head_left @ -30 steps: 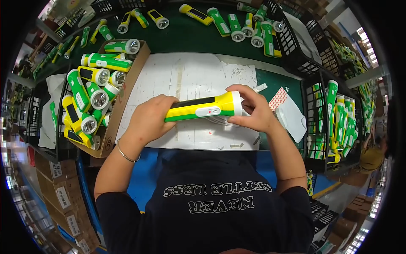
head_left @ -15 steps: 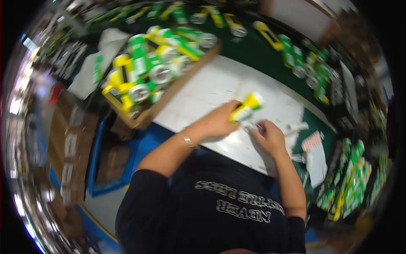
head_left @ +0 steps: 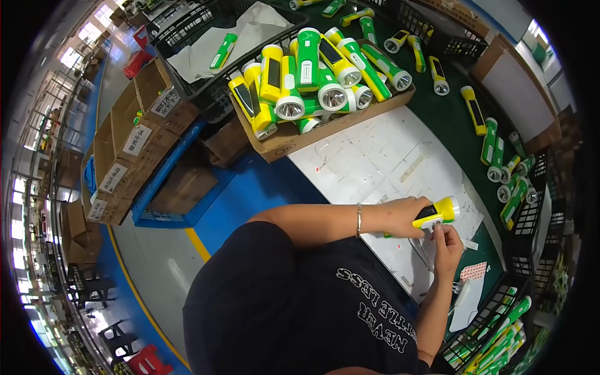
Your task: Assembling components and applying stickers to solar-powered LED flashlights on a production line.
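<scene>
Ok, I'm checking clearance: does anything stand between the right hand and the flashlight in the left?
Nothing visible: the right hand is right at the flashlight, though its grasp could hide something small.

Far left, labelled cardboard cartons [head_left: 128, 140] beside blue plastic frame [head_left: 165, 173]; yellow line [head_left: 199, 245] along floor [head_left: 153, 262]; red stool [head_left: 149, 361]; white paper [head_left: 259, 26] in black crate [head_left: 195, 89]

Turned leftward in view, bringing open-topped brown cardboard boxes [head_left: 127, 137] nearer the middle, moved with the bare right hand [head_left: 448, 249] from the white lens rim [head_left: 455, 207] of a yellow-and-green plastic flashlight [head_left: 445, 209] to its side, more covered by the bare left hand [head_left: 401, 217]
</scene>
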A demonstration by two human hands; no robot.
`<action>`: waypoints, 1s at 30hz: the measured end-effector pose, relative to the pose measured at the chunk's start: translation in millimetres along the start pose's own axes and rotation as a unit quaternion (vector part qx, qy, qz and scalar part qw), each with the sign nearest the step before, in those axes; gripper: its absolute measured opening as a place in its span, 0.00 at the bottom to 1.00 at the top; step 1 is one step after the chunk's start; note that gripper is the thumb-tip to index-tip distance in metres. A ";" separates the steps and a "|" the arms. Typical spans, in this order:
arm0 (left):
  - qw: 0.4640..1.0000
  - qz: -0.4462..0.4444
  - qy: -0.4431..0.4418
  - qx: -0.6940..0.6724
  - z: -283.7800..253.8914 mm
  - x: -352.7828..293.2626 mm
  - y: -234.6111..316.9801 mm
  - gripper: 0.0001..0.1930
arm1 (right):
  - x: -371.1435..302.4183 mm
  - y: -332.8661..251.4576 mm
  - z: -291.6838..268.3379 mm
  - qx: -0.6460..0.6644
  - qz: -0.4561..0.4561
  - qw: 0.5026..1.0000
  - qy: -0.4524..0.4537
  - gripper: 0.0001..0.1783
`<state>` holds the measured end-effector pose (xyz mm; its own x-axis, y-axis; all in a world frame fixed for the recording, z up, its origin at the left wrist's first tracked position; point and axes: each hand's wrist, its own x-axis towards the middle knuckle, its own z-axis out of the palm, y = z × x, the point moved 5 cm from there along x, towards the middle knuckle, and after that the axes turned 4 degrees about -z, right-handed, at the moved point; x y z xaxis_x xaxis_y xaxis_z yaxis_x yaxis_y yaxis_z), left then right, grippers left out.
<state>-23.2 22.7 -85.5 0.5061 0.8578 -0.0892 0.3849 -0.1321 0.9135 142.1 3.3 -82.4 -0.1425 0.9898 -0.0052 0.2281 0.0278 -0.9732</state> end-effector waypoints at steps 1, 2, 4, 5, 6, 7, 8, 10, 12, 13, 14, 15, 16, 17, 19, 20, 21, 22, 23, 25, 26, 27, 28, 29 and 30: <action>1.000 0.001 0.004 -0.004 3.4 1.9 0.1 0.34 | 0.0 1.2 -3.5 0.015 0.025 1.000 0.000 0.09; 1.000 0.001 0.008 -0.008 6.2 3.3 -0.3 0.34 | -0.7 2.5 -6.5 0.029 0.050 0.998 -0.001 0.09; 1.000 0.003 0.009 -0.017 9.7 2.7 2.4 0.34 | -4.4 4.4 -13.4 0.052 0.080 0.995 0.007 0.11; 1.000 0.001 0.014 -0.012 9.1 0.8 6.7 0.34 | -5.5 6.4 -15.7 0.072 0.092 0.993 0.007 0.11; 1.000 -0.002 0.018 -0.007 8.9 -1.7 9.1 0.34 | -5.2 12.6 -18.7 0.076 0.099 0.992 0.007 0.11; 1.000 -0.002 0.020 -0.007 8.4 -2.2 9.1 0.34 | -4.5 11.0 -18.7 0.075 0.098 0.992 0.005 0.11; 1.000 -0.001 0.032 -0.002 7.6 -3.2 9.4 0.34 | -5.2 8.7 -19.0 0.061 0.102 0.993 0.007 0.11; 0.999 0.009 0.038 0.022 6.6 -3.2 15.1 0.33 | -10.0 8.3 -20.7 0.048 0.110 0.992 0.027 0.11; 0.996 0.055 0.060 0.047 1.1 -2.8 23.3 0.33 | -13.9 5.7 -22.2 0.003 0.090 0.995 0.042 0.10; 0.995 0.048 0.072 0.049 -1.5 -2.6 22.3 0.33 | -11.5 1.1 -19.6 -0.041 0.084 0.995 0.022 0.09; 0.994 0.039 0.090 0.056 -0.4 -1.2 13.7 0.33 | -9.6 -4.8 -13.3 -0.020 0.062 0.998 0.013 0.10; 0.996 0.024 0.075 0.043 -4.3 -2.6 19.3 0.33 | -6.4 -2.2 -12.7 -0.012 0.024 1.000 0.014 0.10; 0.987 0.059 0.124 0.077 -4.0 -2.4 11.9 0.31 | -4.4 -8.8 -5.8 0.025 0.023 0.999 0.015 0.09; 0.987 0.061 0.117 0.087 -4.3 -1.2 14.9 0.31 | -2.8 0.9 -9.1 0.024 0.045 0.999 -0.005 0.07; 0.989 0.064 0.102 0.080 -3.5 -0.1 20.3 0.32 | -5.3 -1.8 -10.5 0.028 0.054 0.998 -0.006 0.08; 0.993 0.053 0.079 0.075 -1.3 1.9 21.4 0.33 | -8.2 -4.5 -11.0 0.037 0.070 0.997 -0.002 0.08; 0.994 0.034 0.069 0.082 1.3 3.8 23.3 0.33 | -9.3 -6.3 -12.1 0.047 0.082 0.996 -0.005 0.08; 0.994 0.011 0.066 0.091 3.5 3.9 24.3 0.33 | -11.3 -7.0 -15.1 0.058 0.090 0.994 0.000 0.10; 0.993 0.023 0.063 0.102 6.4 5.2 26.6 0.33 | -13.8 -7.8 -17.7 0.068 0.096 0.993 0.001 0.11; 0.993 0.033 0.057 0.103 10.5 7.1 30.5 0.33 | -19.0 -8.0 -22.5 0.068 0.111 0.991 0.010 0.11; 0.992 0.038 0.062 0.103 10.5 6.5 32.1 0.33 | -19.8 -8.0 -23.2 0.066 0.110 0.992 0.010 0.11; 0.992 0.037 0.063 0.104 10.7 6.0 31.9 0.33 | -19.8 -8.2 -23.0 0.063 0.109 0.992 0.009 0.12; 0.990 0.055 0.073 0.111 11.7 6.0 31.6 0.33 | -20.3 -6.9 -23.0 0.063 0.109 0.992 0.009 0.12; 0.987 0.072 0.084 0.118 11.7 5.5 33.1 0.33 | -20.3 -5.0 -23.8 0.081 0.107 0.991 0.025 0.11; 0.987 0.072 0.084 0.117 11.8 4.1 34.2 0.33 | -19.9 -2.7 -24.1 0.098 0.105 0.989 0.041 0.11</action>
<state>1.1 15.9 -59.3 0.4402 0.8899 0.1200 0.4965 -0.3526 0.7932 167.5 -13.1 -74.1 -0.0308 0.9793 -0.2002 0.0514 -0.1984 -0.9788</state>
